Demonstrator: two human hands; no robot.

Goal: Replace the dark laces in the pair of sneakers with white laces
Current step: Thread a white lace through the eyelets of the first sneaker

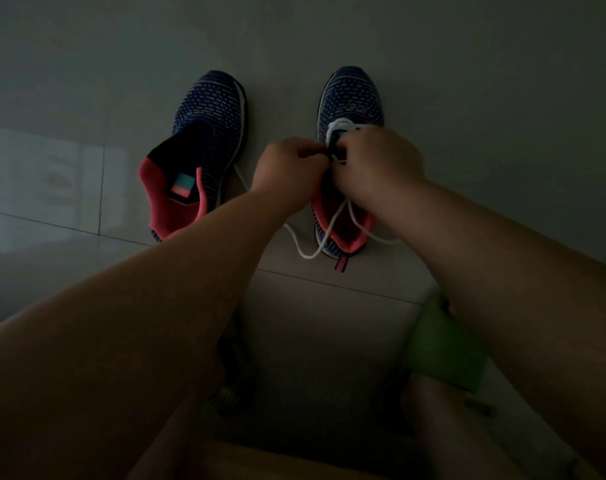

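Left hand: your left hand (pixel 287 171) hovers over the tongue area of the right-side shoe, its fingers curled tight and pinching something small and dark at the eyelets; the dim light hides whether that is the lace tip or the shoe's fabric.
Right hand: your right hand (pixel 377 161) sits just beside the left one, almost touching it, with fingers curled round the white cord lace (pixel 341 125) where it crosses the shoe's front eyelets.
Shoe being laced: the dark blue knitted sneaker with a coral-pink lining (pixel 350 98) stands upright on the floor, toe pointing away from you, partly covered by both hands.
Lace: a few white crossings show above your knuckles; the loose ends trail back over the pink heel opening and loop onto the floor on both sides of the heel.
Other shoe: the matching dark blue knitted sneaker (pixel 208 133) lies to the left, well apart, its tongue open and no lace visible in its eyelets.
Floor: pale glossy tiles (pixel 86 81) carry both shoes.
Near you: a bright green blurred object (pixel 443 348) lies beneath your right forearm.
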